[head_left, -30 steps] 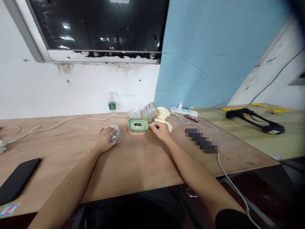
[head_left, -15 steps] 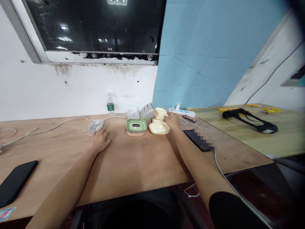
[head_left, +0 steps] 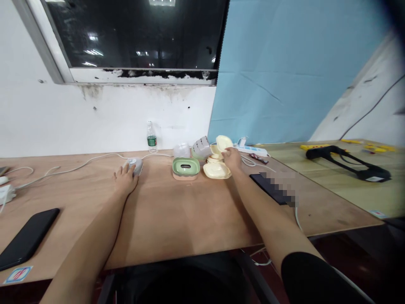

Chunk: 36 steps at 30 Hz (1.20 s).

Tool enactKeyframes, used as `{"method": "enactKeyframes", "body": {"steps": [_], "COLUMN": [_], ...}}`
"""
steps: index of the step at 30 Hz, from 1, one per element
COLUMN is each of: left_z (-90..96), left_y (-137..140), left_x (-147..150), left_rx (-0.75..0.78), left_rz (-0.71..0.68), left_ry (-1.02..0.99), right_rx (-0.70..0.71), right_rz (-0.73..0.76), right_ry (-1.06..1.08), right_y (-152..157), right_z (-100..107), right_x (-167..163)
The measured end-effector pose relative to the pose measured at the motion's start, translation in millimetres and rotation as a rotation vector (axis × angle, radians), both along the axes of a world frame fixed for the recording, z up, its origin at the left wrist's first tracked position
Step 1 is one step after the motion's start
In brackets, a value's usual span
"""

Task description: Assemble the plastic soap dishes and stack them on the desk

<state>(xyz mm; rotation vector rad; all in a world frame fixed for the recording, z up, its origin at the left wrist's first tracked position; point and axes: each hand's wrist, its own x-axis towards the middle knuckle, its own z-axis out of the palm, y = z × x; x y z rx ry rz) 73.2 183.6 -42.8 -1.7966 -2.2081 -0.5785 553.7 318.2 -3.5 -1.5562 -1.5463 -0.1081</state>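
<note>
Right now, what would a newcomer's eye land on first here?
Near the picture's centre, a green tray sits on a pinkish base. Right of it, the right hand holds a cream dish tilted up above similar dishes. Behind, a bright blue sheet spans the upper right.

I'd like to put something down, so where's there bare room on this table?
Widest: the patch between left arm and right arm, from the green dish to the front edge. Smaller: between the phone and left arm. Crowded: the back, around the cream dishes, grey cup and right hand.
</note>
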Motion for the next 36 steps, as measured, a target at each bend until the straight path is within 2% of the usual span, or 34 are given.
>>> {"method": "enactKeyframes", "body": {"steps": [2, 4, 6, 8, 11, 13, 15, 17, 19, 22, 24, 27, 29, 33, 36], "left_z": [-1.2, -0.8, 0.6, 2.4, 6.3, 10.1, 14.6, 19.3, 23.8, 30.9, 35.6, 40.3, 40.5, 34.6, 27.4], "left_y": [0.3, -0.1, -1.5, -4.2, -10.7, -15.6, -19.9, -23.9, -28.5, -37.6, -43.9, -51.0, -53.9, -57.8, -59.3], "left_x": [-1.3, -2.6, -5.5, -9.6, -13.0, -10.2, -2.5, 9.9, 25.7, 50.7, 64.3, 75.9, 78.4, 81.9, 90.0], "left_rx": [0.005, -0.005, -0.019, -0.021, 0.028, 0.121, 0.239, 0.319, 0.311, 0.14, -0.015, -0.197, -0.29, -0.398, -0.375], "left_rz": [0.026, 0.061, 0.112, 0.162, 0.218, 0.205, 0.124, -0.021, -0.197, -0.485, -0.631, -0.711, -0.746, -0.808, -0.814], "left_ry": [-0.004, -0.014, -0.035, -0.057, -0.102, -0.144, -0.197, -0.258, -0.304, -0.282, -0.233, -0.165, -0.113, -0.034, -0.041], "right_rx": [0.198, 0.368, 0.433, 0.442, 0.311, 0.224, 0.159, 0.1, 0.058, 0.062, 0.097, 0.135, 0.127, 0.092, 0.076], "right_rz": [0.058, 0.193, 0.375, 0.569, 0.894, 1.071, 1.158, 1.185, 1.189, 1.162, 1.072, 0.844, 0.743, 0.725, 0.688], "right_ry": [0.039, 0.052, 0.04, -0.015, -0.26, -0.424, -0.538, -0.622, -0.675, -0.626, -0.519, -0.386, -0.359, -0.352, -0.35], "right_y": [-15.1, -37.3, -65.0, -94.5, -133.7, -152.2, -163.1, -167.3, -166.6, -159.2, -151.0, -137.1, -130.1, -127.4, -129.0], "right_z": [5.7, 12.8, 18.2, 19.4, 12.0, 2.9, -6.5, -13.3, -15.6, -10.9, -5.4, -0.2, -0.4, -5.2, -7.6], "right_x": [-9.7, -27.8, -52.2, -78.7, -113.3, -129.9, -140.6, -145.9, -146.3, -138.7, -129.2, -112.0, -102.7, -99.3, -106.8]}}
